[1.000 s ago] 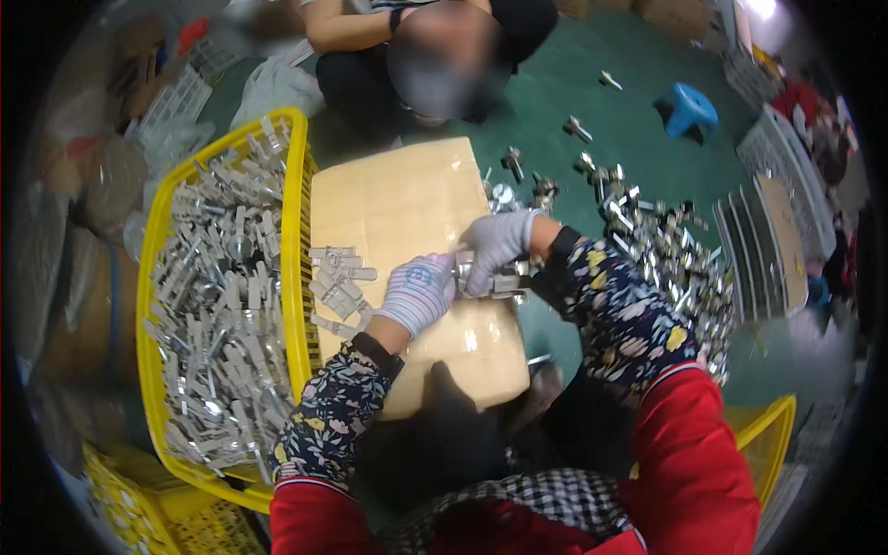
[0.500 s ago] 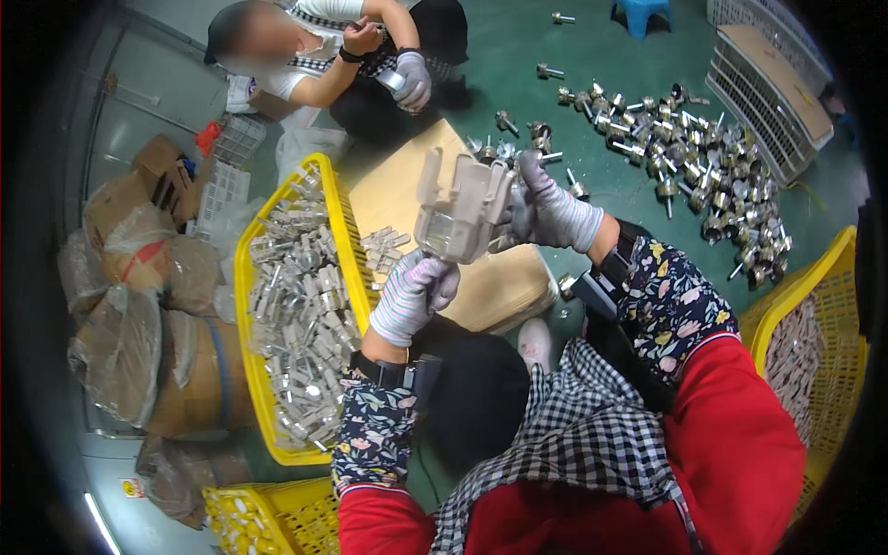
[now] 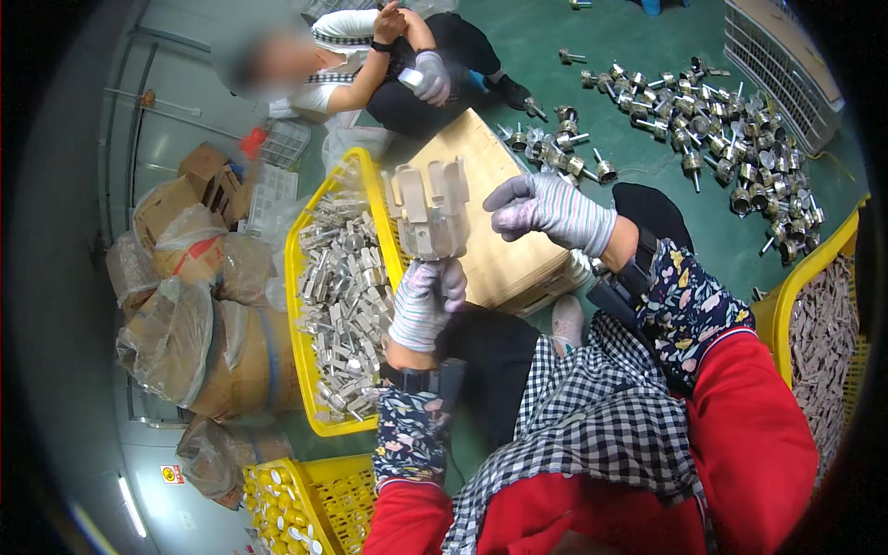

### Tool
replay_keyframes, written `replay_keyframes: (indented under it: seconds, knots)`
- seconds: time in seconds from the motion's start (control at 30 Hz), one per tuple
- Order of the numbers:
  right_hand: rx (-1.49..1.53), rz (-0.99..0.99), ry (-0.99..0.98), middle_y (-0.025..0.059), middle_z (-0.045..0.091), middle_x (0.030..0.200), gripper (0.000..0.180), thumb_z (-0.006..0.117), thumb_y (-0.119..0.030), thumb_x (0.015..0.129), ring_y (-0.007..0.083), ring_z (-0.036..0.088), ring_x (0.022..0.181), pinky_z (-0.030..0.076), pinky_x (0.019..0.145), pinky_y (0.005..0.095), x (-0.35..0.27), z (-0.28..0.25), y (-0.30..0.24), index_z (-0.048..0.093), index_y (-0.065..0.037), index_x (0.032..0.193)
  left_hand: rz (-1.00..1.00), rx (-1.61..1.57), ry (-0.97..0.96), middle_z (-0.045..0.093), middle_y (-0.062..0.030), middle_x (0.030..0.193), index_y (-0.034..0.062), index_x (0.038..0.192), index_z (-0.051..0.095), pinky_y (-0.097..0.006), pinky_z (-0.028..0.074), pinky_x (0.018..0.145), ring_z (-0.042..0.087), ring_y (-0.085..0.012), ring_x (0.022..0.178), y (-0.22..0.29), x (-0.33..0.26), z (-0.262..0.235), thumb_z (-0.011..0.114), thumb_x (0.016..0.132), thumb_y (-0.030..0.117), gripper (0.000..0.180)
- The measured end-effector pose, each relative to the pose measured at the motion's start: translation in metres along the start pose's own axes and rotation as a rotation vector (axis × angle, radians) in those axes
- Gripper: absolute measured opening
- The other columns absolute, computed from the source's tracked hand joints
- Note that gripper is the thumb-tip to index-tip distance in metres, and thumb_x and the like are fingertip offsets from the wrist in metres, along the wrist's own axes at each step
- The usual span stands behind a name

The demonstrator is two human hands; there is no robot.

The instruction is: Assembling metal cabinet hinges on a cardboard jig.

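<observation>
My left hand, in a striped glove with grey fingertips, grips the lower end of a beige, partly see-through plastic housing. Several upright prongs rise from the housing, and it is held above the edge of a wooden board. To its right is my gloved right hand, apart from the housing, with fingers stretched to the left and slightly bent. Nothing shows between them. Beside my left hand stands a yellow basket full of similar beige and clear plastic parts.
Under my hands lies the wooden board. Many metal parts with stems are spread over the green floor. Across from me sits a co-worker. Other yellow baskets stand at right and lower left; wrapped cartons line the left.
My right hand has come away from the housing, leaving a gap. The left hand still holds it, now over the board's left side. The whole view has shifted.
</observation>
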State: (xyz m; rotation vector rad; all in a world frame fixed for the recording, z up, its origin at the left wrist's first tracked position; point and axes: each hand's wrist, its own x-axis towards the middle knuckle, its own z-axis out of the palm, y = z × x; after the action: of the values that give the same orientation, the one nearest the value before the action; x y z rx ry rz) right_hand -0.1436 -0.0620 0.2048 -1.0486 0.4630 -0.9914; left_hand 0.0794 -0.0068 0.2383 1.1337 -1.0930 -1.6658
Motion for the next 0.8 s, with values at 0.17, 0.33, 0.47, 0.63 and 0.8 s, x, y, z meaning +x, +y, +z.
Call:
replay_keyframes:
  seconds: [0.17, 0.33, 0.47, 0.63, 0.8]
  knots:
    - [-0.232, -0.046, 0.142, 0.0101, 0.063, 0.080, 0.043, 0.068, -0.019, 0.074, 0.0145, 0.061, 0.070, 0.049, 0.065, 0.0264, -0.011, 0.016, -0.013, 0.054, 0.004, 0.107, 0.134, -0.449, 0.005, 0.022, 0.0065, 0.050, 0.0134, 0.083, 0.051, -0.022, 0.020, 0.038, 0.021, -0.0078, 0.038, -0.028, -0.004, 0.016, 0.051, 0.086, 0.034, 0.021]
    - [-0.265, -0.065, 0.163, 0.0117, 0.062, 0.079, 0.056, 0.073, -0.024, 0.070, 0.0158, 0.061, 0.072, 0.049, 0.067, 0.0269, -0.013, 0.024, -0.016, 0.049, 0.003, 0.113, 0.205, -0.556, -0.166, 0.025, 0.0069, 0.048, 0.0112, 0.091, 0.055, -0.022, 0.023, 0.038, 0.025, -0.0079, 0.037, -0.037, -0.015, 0.033, 0.048, 0.087, 0.036, 0.026]
    - [-0.604, -0.173, 0.239, 0.0190, 0.059, 0.098, 0.073, 0.076, -0.036, 0.065, 0.0215, 0.058, 0.086, 0.047, 0.076, 0.0312, -0.010, 0.024, -0.012, 0.044, 0.004, 0.117, 0.229, -0.625, -0.520, 0.024, 0.0078, 0.044, 0.0072, 0.099, 0.055, -0.023, 0.025, 0.038, 0.025, -0.0073, 0.035, -0.032, -0.019, 0.032, 0.045, 0.088, 0.034, 0.030]
    - [-0.340, -0.176, 0.168, 0.0146, 0.053, 0.112, 0.065, 0.063, -0.035, 0.080, 0.0161, 0.055, 0.094, 0.045, 0.084, 0.0288, -0.003, 0.027, 0.011, 0.038, 0.005, 0.125, 0.547, -0.090, 0.104, 0.036, 0.0041, 0.050, 0.0065, 0.100, 0.052, -0.024, 0.033, 0.042, 0.037, -0.0104, 0.042, -0.031, -0.012, 0.038, 0.048, 0.089, 0.031, 0.027]
    - [-0.257, -0.537, 0.409, 0.0218, 0.041, 0.126, 0.091, 0.072, -0.044, 0.067, 0.0280, 0.045, 0.114, 0.041, 0.092, 0.0349, -0.015, 0.087, 0.005, 0.027, 0.005, 0.130, 0.812, 1.363, 0.740, 0.055, -0.0077, 0.073, 0.0005, 0.100, 0.050, -0.035, 0.043, 0.060, 0.053, -0.0195, 0.069, -0.053, 0.017, 0.031, 0.055, 0.087, 0.024, 0.027]
